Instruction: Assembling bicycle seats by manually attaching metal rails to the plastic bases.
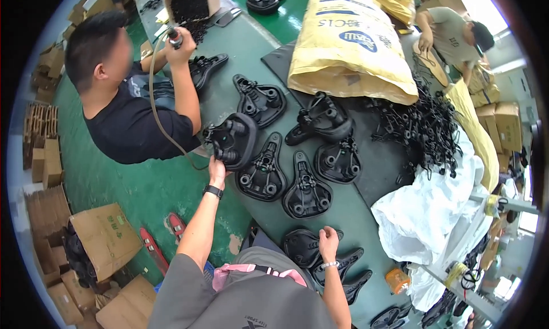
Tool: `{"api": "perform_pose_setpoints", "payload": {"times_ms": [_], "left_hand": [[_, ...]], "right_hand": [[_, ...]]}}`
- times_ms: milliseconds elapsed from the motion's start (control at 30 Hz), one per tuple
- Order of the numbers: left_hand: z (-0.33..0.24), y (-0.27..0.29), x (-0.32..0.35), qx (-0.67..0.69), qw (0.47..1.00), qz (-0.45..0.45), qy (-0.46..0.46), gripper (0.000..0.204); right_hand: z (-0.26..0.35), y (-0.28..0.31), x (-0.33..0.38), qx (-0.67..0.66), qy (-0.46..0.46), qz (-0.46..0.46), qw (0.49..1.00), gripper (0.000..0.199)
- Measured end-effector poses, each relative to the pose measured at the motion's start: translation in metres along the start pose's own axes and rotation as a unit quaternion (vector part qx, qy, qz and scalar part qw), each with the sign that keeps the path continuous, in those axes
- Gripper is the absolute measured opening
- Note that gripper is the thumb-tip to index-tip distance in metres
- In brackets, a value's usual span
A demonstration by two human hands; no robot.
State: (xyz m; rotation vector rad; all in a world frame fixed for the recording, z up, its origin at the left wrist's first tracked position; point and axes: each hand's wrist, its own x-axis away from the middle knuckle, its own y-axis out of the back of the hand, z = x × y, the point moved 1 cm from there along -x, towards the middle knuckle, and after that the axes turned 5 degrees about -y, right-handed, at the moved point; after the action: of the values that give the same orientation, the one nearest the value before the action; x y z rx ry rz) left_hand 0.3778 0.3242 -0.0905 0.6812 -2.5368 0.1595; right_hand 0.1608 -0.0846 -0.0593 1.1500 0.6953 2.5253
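Note:
My left hand (217, 172) is closed on the edge of a black bicycle saddle (243, 143), lifted over the table's left side with its underside and metal rails showing. My right hand (327, 240) has its fingers curled together at the narrow nose of another black saddle (300, 248), which lies near my body; the hand partly covers that nose. Between my hands, saddles such as one in the middle (307, 194) and one left of it (261, 174) lie underside up. More saddles (343, 266) overlap at the near right.
A co-worker (137, 100) at left holds a hosed power tool (174, 38). Across the table, a yellow sack (349, 49) lies beside a heap of black metal parts (417, 123). Another person (454, 34) works at far right. White plastic sheeting (429, 209) covers the right side.

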Motion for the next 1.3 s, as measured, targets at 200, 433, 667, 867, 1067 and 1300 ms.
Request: {"api": "perform_pose_setpoints", "payload": {"times_ms": [200, 433, 667, 867, 1067, 1300], "left_hand": [[0.008, 0.007, -0.020, -0.076, 0.996, -0.014, 0.040, 0.044], [0.003, 0.015, -0.013, -0.078, 0.995, 0.000, 0.063, 0.046], [-0.002, 0.005, 0.021, -0.096, 0.993, -0.070, -0.009, 0.046], [-0.044, -0.079, 0.105, -0.276, 0.862, -0.027, -0.424, 0.016], [-0.101, -0.237, 0.034, -0.290, 0.800, 0.162, -0.500, 0.018], [-0.100, -0.399, -0.128, -0.434, 0.813, 0.259, -0.290, 0.044]], "right_hand": [[-0.034, 0.007, 0.003, 0.133, 0.028, -0.282, 0.950, 0.067], [-0.037, -0.003, -0.025, -0.075, -0.188, -0.146, 0.968, 0.084], [-0.019, 0.002, -0.057, -0.093, -0.073, -0.127, 0.985, 0.073], [-0.018, 0.031, -0.067, -0.058, -0.037, -0.220, 0.973, 0.053], [0.119, 0.092, -0.189, -0.137, 0.151, -0.175, 0.963, 0.032], [0.216, 0.123, -0.359, -0.228, 0.014, -0.165, 0.959, 0.054]]}}
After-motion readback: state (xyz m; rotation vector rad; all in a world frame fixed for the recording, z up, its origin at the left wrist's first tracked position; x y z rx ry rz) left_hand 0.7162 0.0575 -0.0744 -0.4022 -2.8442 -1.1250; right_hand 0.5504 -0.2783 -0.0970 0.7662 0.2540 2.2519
